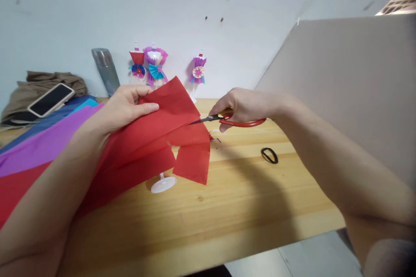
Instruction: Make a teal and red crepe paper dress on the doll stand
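A large sheet of red paper [152, 125] stretches from the left edge over the table, with my left hand [128, 106] pinching its upper part between thumb and fingers. My right hand [242, 106] is closed round the handles of red-handled scissors [242, 124]. Their dark blades point left and lie at the sheet's right edge, where a slit runs into the paper. Below the slit, a squarish red flap [192, 162] hangs down, partly separated by a gap. Under the paper shows a white round stand base [163, 184].
Small dressed figures [156, 67] and another figure [198, 69] stand by the wall. At left are a bottle [106, 71], a phone [51, 100], brown cloth [61, 78] and purple paper [42, 138]. A black ring [269, 156] lies right on the wooden table [227, 207].
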Motion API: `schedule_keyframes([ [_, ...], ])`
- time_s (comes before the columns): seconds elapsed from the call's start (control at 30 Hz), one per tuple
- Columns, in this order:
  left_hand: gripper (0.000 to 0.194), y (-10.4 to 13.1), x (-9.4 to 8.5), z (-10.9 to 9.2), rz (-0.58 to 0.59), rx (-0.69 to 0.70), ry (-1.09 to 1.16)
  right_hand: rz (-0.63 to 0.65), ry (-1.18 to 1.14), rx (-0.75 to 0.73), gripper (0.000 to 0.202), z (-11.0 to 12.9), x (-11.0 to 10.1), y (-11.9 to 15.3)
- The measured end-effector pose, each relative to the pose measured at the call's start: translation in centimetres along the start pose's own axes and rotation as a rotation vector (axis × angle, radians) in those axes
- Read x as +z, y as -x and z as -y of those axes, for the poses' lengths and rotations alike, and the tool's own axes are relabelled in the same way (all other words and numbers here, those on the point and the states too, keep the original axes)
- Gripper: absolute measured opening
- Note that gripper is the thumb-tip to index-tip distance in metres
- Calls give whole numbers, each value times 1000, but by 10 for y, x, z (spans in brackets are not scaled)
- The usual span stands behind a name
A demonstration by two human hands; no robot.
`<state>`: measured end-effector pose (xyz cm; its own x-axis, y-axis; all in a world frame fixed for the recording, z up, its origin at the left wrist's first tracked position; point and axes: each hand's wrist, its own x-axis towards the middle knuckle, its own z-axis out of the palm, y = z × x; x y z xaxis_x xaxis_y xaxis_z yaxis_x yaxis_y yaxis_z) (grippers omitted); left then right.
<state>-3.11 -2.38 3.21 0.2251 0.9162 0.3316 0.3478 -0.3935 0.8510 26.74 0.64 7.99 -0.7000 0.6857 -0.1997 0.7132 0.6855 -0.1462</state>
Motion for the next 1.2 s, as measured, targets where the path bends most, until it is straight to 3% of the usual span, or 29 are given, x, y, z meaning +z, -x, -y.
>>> schedule_keyframes([
  [0.33, 28, 0, 1, 0, 9, 15, 41, 46, 73, -20, 41, 2, -3, 1],
  [0.6, 27, -2, 0, -1, 4, 55, 23, 61, 100, -25, 31, 2, -2, -1],
  [0.97, 30, -2, -1, 3, 30, 40, -4, 82, 58, 19, 51, -5, -4, 4],
  [1.2, 29, -2, -1, 5, 37, 37, 8, 99, 44, 27, 45, -8, -6, 5],
])
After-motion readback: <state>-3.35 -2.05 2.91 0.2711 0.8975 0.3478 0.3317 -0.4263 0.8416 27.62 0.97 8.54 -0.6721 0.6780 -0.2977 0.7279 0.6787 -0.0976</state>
